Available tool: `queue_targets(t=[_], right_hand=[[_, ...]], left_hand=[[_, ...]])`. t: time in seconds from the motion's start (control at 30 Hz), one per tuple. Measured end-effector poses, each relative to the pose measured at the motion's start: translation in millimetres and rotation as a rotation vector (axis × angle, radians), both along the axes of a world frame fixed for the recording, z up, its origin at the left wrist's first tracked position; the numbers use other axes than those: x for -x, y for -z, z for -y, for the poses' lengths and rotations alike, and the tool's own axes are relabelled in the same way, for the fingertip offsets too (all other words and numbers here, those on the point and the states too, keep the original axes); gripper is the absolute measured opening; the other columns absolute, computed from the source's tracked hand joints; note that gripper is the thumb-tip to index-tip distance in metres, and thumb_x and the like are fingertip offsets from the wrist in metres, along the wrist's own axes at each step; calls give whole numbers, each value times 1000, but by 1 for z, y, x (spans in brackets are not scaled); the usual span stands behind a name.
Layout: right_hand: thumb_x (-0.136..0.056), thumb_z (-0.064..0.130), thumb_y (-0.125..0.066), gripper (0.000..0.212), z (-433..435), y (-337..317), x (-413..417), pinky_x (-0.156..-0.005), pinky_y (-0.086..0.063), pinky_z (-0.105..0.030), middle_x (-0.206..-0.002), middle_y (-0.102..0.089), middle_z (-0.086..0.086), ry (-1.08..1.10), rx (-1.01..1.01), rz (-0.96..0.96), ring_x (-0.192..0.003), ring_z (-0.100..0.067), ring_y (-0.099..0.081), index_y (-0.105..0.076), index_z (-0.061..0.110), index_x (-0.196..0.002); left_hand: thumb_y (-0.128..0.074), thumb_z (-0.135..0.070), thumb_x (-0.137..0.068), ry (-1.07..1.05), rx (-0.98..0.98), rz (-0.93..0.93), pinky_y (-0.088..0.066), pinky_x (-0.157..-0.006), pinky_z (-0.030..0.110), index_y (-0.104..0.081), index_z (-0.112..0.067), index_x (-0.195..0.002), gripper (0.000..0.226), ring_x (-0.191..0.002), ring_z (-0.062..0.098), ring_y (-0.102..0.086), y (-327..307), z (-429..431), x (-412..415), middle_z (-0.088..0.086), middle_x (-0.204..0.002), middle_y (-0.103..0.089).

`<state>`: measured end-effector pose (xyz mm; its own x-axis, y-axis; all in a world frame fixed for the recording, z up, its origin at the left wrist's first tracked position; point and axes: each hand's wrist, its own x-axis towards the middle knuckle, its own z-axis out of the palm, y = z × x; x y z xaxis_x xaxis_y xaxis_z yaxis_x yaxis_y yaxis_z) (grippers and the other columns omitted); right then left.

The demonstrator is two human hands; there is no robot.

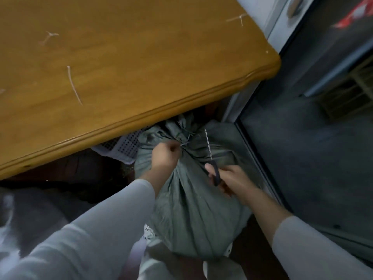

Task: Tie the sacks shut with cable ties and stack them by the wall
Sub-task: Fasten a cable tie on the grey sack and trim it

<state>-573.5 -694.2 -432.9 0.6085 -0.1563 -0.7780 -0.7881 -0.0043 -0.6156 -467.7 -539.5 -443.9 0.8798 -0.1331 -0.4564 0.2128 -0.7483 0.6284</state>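
A grey-green sack (191, 209) stands on the floor below the table's edge, its neck gathered and bound with a thin cable tie (186, 139). My left hand (164, 156) pinches the tie's loose end at the neck. My right hand (232, 181) grips dark-handled scissors (211, 156), blades pointing up beside the neck, a little to the right of the tie. A second grey sack (222, 132) lies behind it by the wall.
A wooden table (131, 67) fills the upper left, with a loose cable tie (74, 85) and cut tie scraps (48, 37) on it. A white perforated basket (121, 146) sits under the table. A dark sliding door (312, 148) runs along the right.
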Motion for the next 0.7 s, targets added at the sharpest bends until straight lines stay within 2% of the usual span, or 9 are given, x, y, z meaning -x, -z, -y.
queue_targets(t=[0.1,0.17,0.27,0.37,0.43,0.57,0.63,0.7], right_hand=[[-75,62,-62,56,-3,19,-2,-37,-31,-20,-54,-56,-5,-7,-9,-45,-39,-14,-43,-61,8,-61],[-75,61,-63,52,-5,28,-3,-39,-29,-21,-52,-56,-2,-10,-2,-67,-42,-14,-42,-60,12,-58],[-75,58,-66,43,-8,41,-3,-41,-28,-19,-47,-54,4,-81,69,-97,-39,-8,-41,-55,20,-56],[-72,59,-68,49,-7,54,-5,-51,-34,-22,-52,-54,1,-185,206,-47,-50,-11,-52,-52,19,-49],[-72,61,-64,53,-5,60,-8,-56,-35,-25,-55,-50,1,-353,381,-18,-61,-17,-54,-45,17,-49],[-78,59,-57,50,-3,52,-23,-47,-28,-22,-61,-40,5,-636,682,41,-72,-17,-51,-35,21,-54],[-79,57,-55,50,-4,48,-31,-51,-32,-23,-68,-47,3,-714,771,84,-78,-20,-56,-38,16,-57],[-80,57,-55,47,-6,48,-38,-62,-39,-24,-85,-60,-4,-758,839,128,-89,-24,-61,-45,12,-67]], left_hand=[[-61,-18,-90,139,-62,76,-44,-94,29,-59,-13,-126,36,-114,26,-56,20,13,-14,9,-130,-55],[-62,-21,-89,245,-111,86,-41,-98,30,-59,-14,-126,38,-118,27,-53,34,17,-23,9,-134,-51],[-60,-20,-90,377,-170,135,-39,-92,26,-66,-10,-115,27,-113,29,-54,45,19,-32,13,-125,-57],[-56,-17,-93,246,-117,126,-42,-81,26,-69,-7,-107,22,-103,28,-60,47,17,-39,14,-111,-66],[-55,-18,-93,147,-78,73,-45,-79,28,-69,-7,-106,22,-100,29,-62,45,15,-46,14,-109,-68],[-59,-18,-91,100,-68,21,-47,-85,30,-71,-5,-102,21,-104,28,-61,43,12,-59,14,-112,-68],[-62,-18,-89,89,-56,11,-47,-85,29,-72,-4,-101,21,-104,28,-61,44,11,-62,14,-111,-68],[-64,-20,-88,75,-38,-3,-46,-85,29,-72,-4,-100,21,-103,28,-61,45,10,-63,15,-109,-69]])
